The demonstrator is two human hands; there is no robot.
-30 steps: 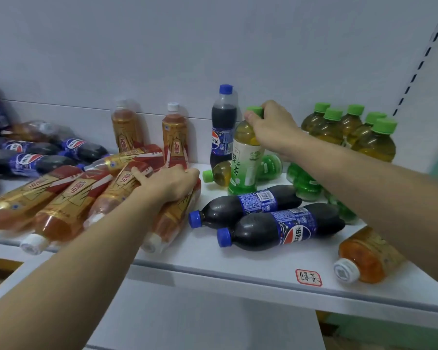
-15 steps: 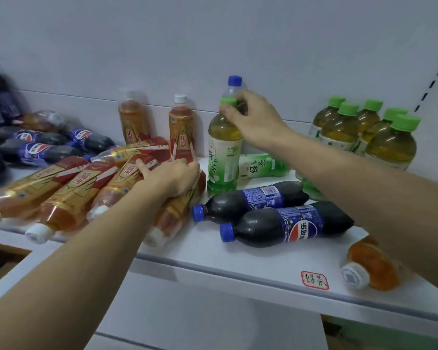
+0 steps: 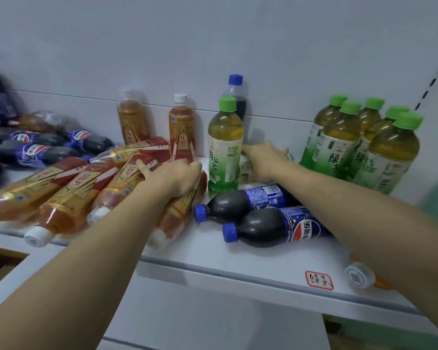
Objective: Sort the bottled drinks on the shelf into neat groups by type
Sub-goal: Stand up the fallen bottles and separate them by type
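Observation:
My left hand (image 3: 175,176) lies closed over a lying orange drink bottle (image 3: 177,213), the rightmost of several orange bottles (image 3: 69,195) on their sides. An upright green tea bottle (image 3: 224,147) stands free mid-shelf. Just behind and right of it, my right hand (image 3: 266,160) is down over a lying green tea bottle (image 3: 245,165), mostly hidden under the fingers. Two cola bottles (image 3: 238,203) (image 3: 276,227) lie in front of that hand. Several green tea bottles (image 3: 359,145) stand grouped at the right.
Two orange bottles (image 3: 130,122) (image 3: 181,127) and one cola bottle (image 3: 235,97) stand against the back wall. More cola bottles (image 3: 36,147) lie piled at far left. An orange bottle (image 3: 359,275) lies near the white shelf's front edge (image 3: 238,261), beside a red label sticker (image 3: 319,280).
My right hand set the green tea bottle upright, let go of its cap, and dropped behind it onto the lying green tea bottle. My left hand stayed on the orange bottle.

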